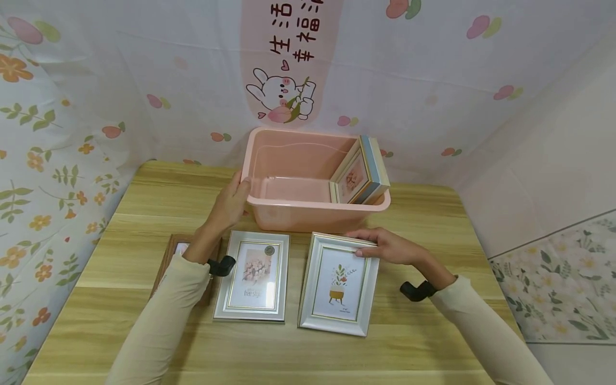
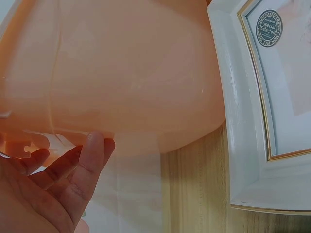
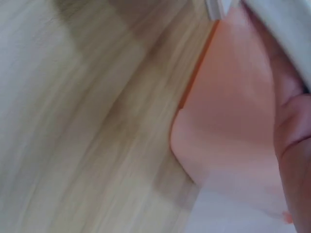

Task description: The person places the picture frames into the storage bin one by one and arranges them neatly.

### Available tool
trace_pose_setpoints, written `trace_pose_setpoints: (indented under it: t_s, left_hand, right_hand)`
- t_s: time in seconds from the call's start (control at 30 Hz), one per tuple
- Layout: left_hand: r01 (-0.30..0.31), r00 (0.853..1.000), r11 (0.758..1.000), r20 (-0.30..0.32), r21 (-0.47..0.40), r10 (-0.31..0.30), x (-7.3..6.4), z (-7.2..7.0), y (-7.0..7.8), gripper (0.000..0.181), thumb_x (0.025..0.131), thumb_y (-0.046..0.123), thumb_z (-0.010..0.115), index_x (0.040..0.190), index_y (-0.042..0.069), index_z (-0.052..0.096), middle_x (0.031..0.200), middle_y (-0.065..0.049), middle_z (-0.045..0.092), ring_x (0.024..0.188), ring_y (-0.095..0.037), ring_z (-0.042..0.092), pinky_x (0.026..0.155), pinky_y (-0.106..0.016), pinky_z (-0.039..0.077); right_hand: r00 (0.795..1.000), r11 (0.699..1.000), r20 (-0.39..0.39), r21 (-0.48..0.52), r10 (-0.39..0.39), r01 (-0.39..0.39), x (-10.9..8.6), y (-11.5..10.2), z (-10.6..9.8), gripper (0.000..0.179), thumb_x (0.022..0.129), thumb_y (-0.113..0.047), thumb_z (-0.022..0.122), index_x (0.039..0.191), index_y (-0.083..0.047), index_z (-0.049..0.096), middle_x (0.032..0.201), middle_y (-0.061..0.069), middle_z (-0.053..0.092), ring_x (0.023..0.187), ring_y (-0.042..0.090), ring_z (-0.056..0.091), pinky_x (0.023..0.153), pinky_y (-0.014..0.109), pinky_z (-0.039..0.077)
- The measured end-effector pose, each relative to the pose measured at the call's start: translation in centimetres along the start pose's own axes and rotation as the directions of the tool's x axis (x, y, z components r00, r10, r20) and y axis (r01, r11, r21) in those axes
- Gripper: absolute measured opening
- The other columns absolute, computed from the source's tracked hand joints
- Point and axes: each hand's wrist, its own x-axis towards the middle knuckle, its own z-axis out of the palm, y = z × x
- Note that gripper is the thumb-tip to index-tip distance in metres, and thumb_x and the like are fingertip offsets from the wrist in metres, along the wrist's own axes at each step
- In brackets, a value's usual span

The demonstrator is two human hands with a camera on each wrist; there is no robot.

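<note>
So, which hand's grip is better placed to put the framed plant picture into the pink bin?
Probably the right grip: it holds the framed plant picture near one corner, while the left grip holds the pink bin.

From the head, the table [image 1: 409, 342] is viewed forward and down from well above, with the pink bin [image 1: 308, 216] at upper centre. From the left wrist, the bin's side is seen close, across the upper left; from the right wrist, it is seen near and slanted, at right. The bin and stickered picture frame [image 1: 252, 275] are shared by head and left-wrist views.
</note>
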Motion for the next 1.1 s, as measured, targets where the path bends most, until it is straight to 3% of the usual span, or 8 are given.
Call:
trace_pose_setpoints:
  t_s: [0.17, 0.43, 0.7, 0.97, 1.1]
  left_hand:
    - [-0.01, 1.0, 1.0, 0.01, -0.002, 0.01, -0.1, 0.0, 0.1, 0.056, 0.105, 0.044, 0.024, 0.15, 0.012, 0.033, 0.123, -0.021, 0.056, 0.095, -0.035, 0.056, 0.066, -0.057, 0.057]
    - [0.001, 1.0, 1.0, 0.008, 0.004, -0.001, 0.0, -0.1, 0.2, 0.057, 0.105, 0.046, 0.024, 0.151, 0.013, 0.033, 0.125, -0.021, 0.055, 0.096, -0.035, 0.056, 0.066, -0.054, 0.057]
    - [0.011, 1.0, 1.0, 0.002, 0.0, -0.011, -0.1, 0.0, 0.1, 0.058, 0.105, 0.047, 0.025, 0.15, 0.013, 0.034, 0.126, -0.021, 0.055, 0.1, -0.035, 0.056, 0.067, -0.053, 0.057]
    - [0.01, 1.0, 1.0, 0.014, 0.001, -0.01, -0.3, 0.0, 0.2, 0.058, 0.105, 0.048, 0.025, 0.152, 0.014, 0.032, 0.129, -0.022, 0.054, 0.101, -0.036, 0.056, 0.068, -0.055, 0.057]
    - [0.015, 1.0, 1.0, 0.012, 0.003, -0.015, -0.2, 0.0, 0.2, 0.059, 0.105, 0.049, 0.025, 0.152, 0.015, 0.032, 0.128, -0.022, 0.053, 0.101, -0.036, 0.056, 0.069, -0.056, 0.057]
  right_hand:
    - [1.0, 0.999, 0.019, 0.043, -0.017, 0.016, -0.4, -0.9, -0.3, 0.059, 0.101, -0.012, 0.056, 0.154, -0.008, 0.032, 0.122, 0.019, 0.063, 0.092, 0.027, 0.071, 0.074, 0.039, 0.061]
    - [0.999, 0.999, -0.005, 0.002, -0.032, 0.032, -0.8, -1.9, -0.9, 0.049, 0.101, -0.011, 0.056, 0.148, -0.008, 0.044, 0.125, 0.02, 0.062, 0.09, 0.026, 0.071, 0.07, 0.04, 0.061]
    - [0.998, 0.998, -0.022, -0.018, -0.057, 0.057, -1.1, -3.2, -1.5, 0.047, 0.1, -0.008, 0.057, 0.146, -0.005, 0.047, 0.124, 0.021, 0.062, 0.088, 0.024, 0.072, 0.068, 0.041, 0.061]
    - [0.991, 0.997, -0.122, -0.068, -0.047, 0.039, -1.7, -5.7, -2.1, 0.047, 0.098, -0.009, 0.06, 0.144, -0.006, 0.05, 0.122, 0.017, 0.064, 0.085, 0.023, 0.072, 0.069, 0.036, 0.061]
    - [0.978, 0.992, -0.183, -0.087, -0.101, 0.086, -1.8, -6.6, -2.8, 0.045, 0.098, -0.004, 0.059, 0.142, -0.002, 0.051, 0.123, 0.023, 0.061, 0.084, 0.022, 0.072, 0.067, 0.037, 0.061]
